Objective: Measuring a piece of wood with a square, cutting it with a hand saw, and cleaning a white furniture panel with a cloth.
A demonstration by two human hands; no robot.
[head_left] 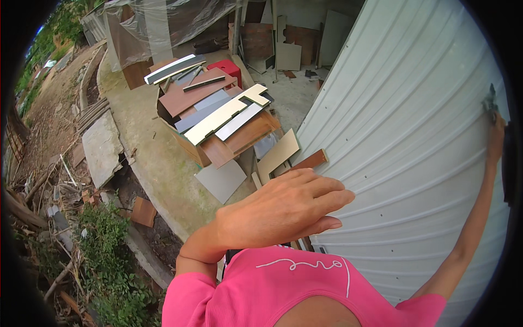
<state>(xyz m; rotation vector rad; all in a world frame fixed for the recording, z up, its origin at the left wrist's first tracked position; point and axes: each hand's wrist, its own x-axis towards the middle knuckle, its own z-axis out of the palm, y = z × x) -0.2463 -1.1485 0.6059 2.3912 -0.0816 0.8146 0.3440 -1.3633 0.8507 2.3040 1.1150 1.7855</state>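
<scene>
My left hand lies flat, fingers together, with the fingertips against the left edge of a white ribbed metal shutter that fills the right half of the view. My right hand reaches far out to the right along the shutter, closed on a small dark metal fitting at its surface. The fitting is too small and too near the picture's rim to make out. My pink shirt shows at the bottom.
A stack of cut wooden and laminate boards lies on the concrete just left of the shutter, with a red stool behind it. Loose panels lean at the shutter's foot. Rubble, weeds and a dirt path are at the left.
</scene>
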